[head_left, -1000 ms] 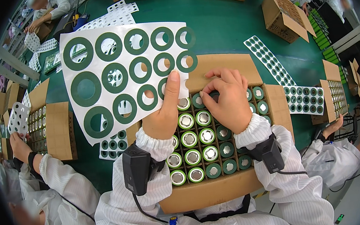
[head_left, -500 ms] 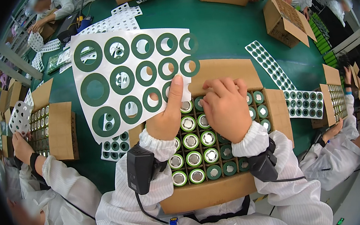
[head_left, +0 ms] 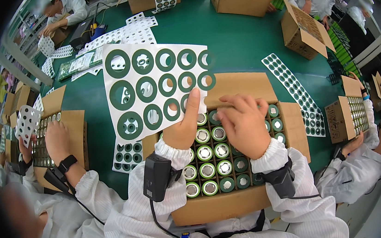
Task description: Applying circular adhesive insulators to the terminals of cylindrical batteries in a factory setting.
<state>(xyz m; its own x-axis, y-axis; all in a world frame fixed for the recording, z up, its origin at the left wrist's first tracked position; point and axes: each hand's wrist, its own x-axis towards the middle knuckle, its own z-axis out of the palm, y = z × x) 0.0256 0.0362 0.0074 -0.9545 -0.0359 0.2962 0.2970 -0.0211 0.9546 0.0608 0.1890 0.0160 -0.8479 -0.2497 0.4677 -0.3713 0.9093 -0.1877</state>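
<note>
My left hand [head_left: 183, 126] holds up a white backing sheet [head_left: 148, 88] by its lower right corner; the sheet carries several green ring stickers. My right hand [head_left: 243, 123] rests fingers-down on the tops of upright cylindrical cells [head_left: 213, 160] packed in rows in an open cardboard box [head_left: 222, 204] in front of me. Some cell tops wear green rings, others show bare metal. Whether the right fingers pinch a sticker is hidden.
A used sticker sheet [head_left: 128, 154] lies left of my box on the green table [head_left: 238, 39]. A long strip of stickers [head_left: 295, 90] lies to the right. Other people's hands work at similar boxes on the left [head_left: 58, 142] and right [head_left: 353, 118]. More boxes stand at the far side.
My left hand has lifted the sticker sheet and carried it up and rightwards. My right hand has slid slightly right and stays on the cells.
</note>
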